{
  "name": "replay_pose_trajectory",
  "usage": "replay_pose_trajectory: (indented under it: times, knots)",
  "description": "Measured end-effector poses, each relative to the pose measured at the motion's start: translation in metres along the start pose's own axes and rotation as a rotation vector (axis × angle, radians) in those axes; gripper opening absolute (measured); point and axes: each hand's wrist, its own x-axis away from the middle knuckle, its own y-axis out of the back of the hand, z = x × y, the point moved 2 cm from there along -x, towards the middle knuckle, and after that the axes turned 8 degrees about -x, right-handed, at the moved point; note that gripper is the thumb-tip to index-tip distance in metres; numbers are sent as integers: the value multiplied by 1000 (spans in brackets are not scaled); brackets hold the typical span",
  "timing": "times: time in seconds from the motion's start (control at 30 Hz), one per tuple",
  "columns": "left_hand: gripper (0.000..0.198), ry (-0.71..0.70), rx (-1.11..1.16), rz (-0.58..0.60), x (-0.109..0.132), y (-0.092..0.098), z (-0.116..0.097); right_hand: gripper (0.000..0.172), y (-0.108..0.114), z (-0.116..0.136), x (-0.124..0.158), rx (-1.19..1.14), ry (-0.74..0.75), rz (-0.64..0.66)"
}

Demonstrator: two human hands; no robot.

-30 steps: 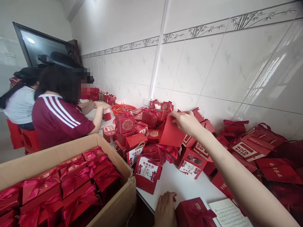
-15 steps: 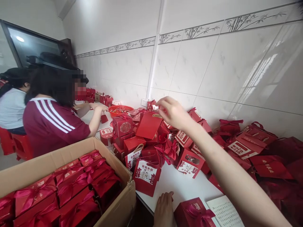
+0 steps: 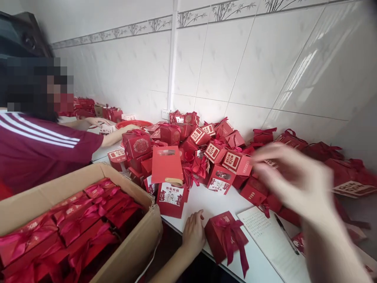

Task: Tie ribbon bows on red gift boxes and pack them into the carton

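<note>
My left hand (image 3: 193, 234) rests at the white table's front edge, fingers lying on the top with nothing in them. Just right of it stands a dark red gift box (image 3: 225, 237) tied with a magenta ribbon, apart from the fingers. My right hand (image 3: 294, 179) hangs over the right part of the pile, smeared by motion, so I cannot make out its fingers or any thing in them. Beneath and left of it lie red gift boxes with double-happiness labels (image 3: 231, 160). A red handled box (image 3: 167, 165) lies on the pile's front.
A cardboard carton (image 3: 157, 224) with rows of ribboned red boxes stands at left. An open notebook (image 3: 259, 232) and a black pen (image 3: 286, 234) lie on the table (image 3: 196, 200). A co-worker in a maroon shirt (image 3: 53, 145) reaches over the table at far left, near a red basin (image 3: 134, 124).
My right hand has moved from above the middle of the pile to the right and nearer me. The view has turned right. The co-worker's arms have shifted along the table.
</note>
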Motion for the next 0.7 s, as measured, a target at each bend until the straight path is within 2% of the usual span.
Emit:
replay_pose_trajectory:
  times: [0.03, 0.1, 0.13, 0.17, 0.2, 0.27, 0.33, 0.43, 0.6, 0.7]
  knots:
    - [62, -8, -6, -25, 0, -1, 0, 14, -27, -3, 2, -24, -50, 54]
    - [61, -7, -20, -64, 1, -4, 0, 44, -89, -5, 3, -30, -2, 295]
    - [60, -2, -22, -78, 1, -5, -1, 62, -120, -6, 4, 20, 30, 385]
    - [58, 2, -18, -86, 2, -6, -1, 73, -147, -6, 4, 83, 70, 442]
    - [57, 6, -13, -91, 2, -6, -1, 77, -171, -5, 3, 128, 130, 485]
    - [55, 16, -8, -91, 3, -6, -1, 71, -206, -3, 2, 189, 197, 505]
    - [55, 33, -18, -80, 3, -5, -2, 52, -224, -2, -1, 198, 199, 489]
    - [54, 65, -31, -52, 3, -5, -5, 27, -233, -3, -7, 170, 189, 449]
    - [55, 82, -11, -71, 3, -6, -5, 22, -236, -10, -27, 109, 134, 326]
    - [57, 84, 14, -52, 4, -7, -5, 19, -235, -21, -44, 31, 26, 194]
